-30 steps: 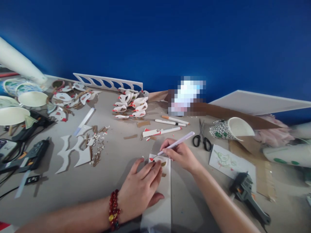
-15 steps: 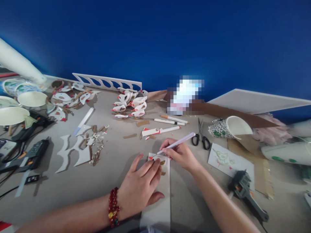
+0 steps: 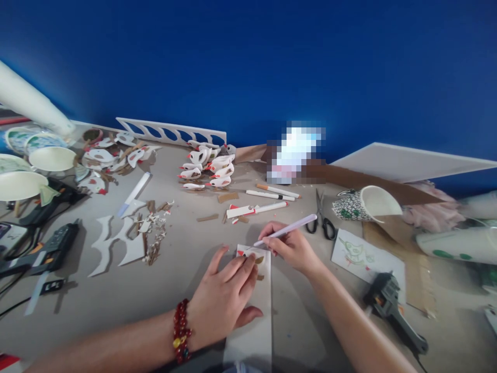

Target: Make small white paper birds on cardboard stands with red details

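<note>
My right hand (image 3: pixel 285 248) is closed around a slim pale lilac pen (image 3: pixel 287 230). The pen slants down to the left, its tip close to the head of a small white bird cutout (image 3: pixel 250 252) with a red beak and a brown wing piece. That cutout lies on a strip of white board (image 3: pixel 252 339) running toward me; I cannot tell whether the tip touches it. My left hand (image 3: pixel 227 298) rests flat with fingers spread, its fingertips on the bird and hiding part of it. A small brown piece (image 3: pixel 260 277) lies just below the bird.
Several finished white birds (image 3: pixel 212 168) stand at the back. Markers (image 3: pixel 272 195), scissors (image 3: pixel 321 215) and a patterned paper cup (image 3: pixel 361 204) lie beyond my right hand. Glue guns (image 3: pixel 394 311) flank me on both sides. White offcuts (image 3: pixel 116 243) and scraps (image 3: pixel 155 228) lie left.
The pen and my right hand have shifted very slightly to the right relative to the bird. My left hand stays in place. The view has moved a little.
</note>
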